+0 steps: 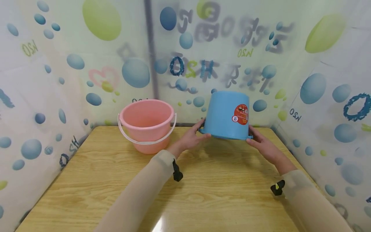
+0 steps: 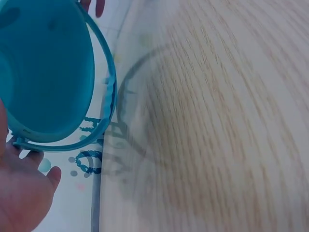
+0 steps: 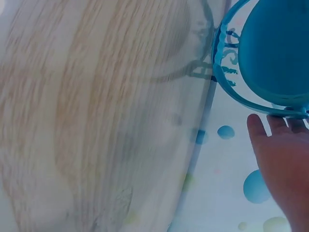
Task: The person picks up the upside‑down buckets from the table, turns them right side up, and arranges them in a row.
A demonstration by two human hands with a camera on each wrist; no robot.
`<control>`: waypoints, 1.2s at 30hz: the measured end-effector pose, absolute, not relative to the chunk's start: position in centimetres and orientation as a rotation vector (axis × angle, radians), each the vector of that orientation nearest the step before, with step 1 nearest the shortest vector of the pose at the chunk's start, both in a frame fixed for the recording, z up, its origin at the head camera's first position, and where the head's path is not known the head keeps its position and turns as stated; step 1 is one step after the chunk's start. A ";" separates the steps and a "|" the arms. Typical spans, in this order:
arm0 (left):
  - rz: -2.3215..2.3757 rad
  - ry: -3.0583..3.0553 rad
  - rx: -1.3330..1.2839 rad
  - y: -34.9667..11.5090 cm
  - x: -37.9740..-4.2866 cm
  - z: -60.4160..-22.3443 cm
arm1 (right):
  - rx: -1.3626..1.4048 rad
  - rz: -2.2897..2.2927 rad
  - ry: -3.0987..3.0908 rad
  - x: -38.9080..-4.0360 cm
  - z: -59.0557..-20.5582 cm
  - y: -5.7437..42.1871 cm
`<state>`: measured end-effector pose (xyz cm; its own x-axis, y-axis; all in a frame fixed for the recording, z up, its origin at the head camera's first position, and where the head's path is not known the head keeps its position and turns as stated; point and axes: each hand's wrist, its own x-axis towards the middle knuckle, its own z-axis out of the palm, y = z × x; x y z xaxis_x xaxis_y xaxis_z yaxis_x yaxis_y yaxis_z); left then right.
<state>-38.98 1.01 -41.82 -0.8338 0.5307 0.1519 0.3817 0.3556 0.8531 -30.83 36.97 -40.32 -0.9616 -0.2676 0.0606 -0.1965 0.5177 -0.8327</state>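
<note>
A light blue bucket is held upside down above the far part of the table, slightly tilted, with a red round label on its side. My left hand grips its rim at the left, by the handle joint. On the opposite side my right hand holds the rim, thumb toward me. Both wrist views look up into the bucket's opening, and its blue handle hangs in an arc beyond the rim. In the right wrist view the fingers lie along the rim where the handle joins.
A pink bucket with a white handle stands upright at the back left, beside my left forearm. Under everything is a wood-grain table. A patterned curtain encloses the table at the back and sides.
</note>
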 end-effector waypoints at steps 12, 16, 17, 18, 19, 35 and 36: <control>1.659 2.359 0.920 0.5 -38.1 -41.0 | -0.494 -1.644 2.714 -30.4 -39.9 36.4; 1.738 2.303 0.913 0.5 -37.9 -40.4 | -0.630 -1.820 2.635 -30.4 -39.6 36.3; 1.755 2.293 0.922 0.5 -37.9 -40.3 | -0.659 -1.846 2.616 -30.3 -39.4 36.2; 1.769 2.283 0.931 0.6 -37.8 -40.1 | -0.688 -1.864 2.596 -30.3 -39.3 36.1; 1.785 2.265 0.953 0.7 -37.8 -40.0 | -0.708 -1.874 2.579 -30.3 -39.2 36.0; 1.714 2.304 1.031 0.2 -38.0 -38.3 | -0.709 -1.842 2.553 -30.4 -38.5 37.4; 1.714 2.291 1.034 0.2 -38.1 -38.3 | -0.711 -1.851 2.545 -30.4 -38.4 37.4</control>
<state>-38.06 0.17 -38.28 -0.7647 0.5665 0.3070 0.4544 0.1363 0.8803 -30.36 37.41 -38.44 -0.8994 -0.2985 0.3195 -0.3959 0.2460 -0.8847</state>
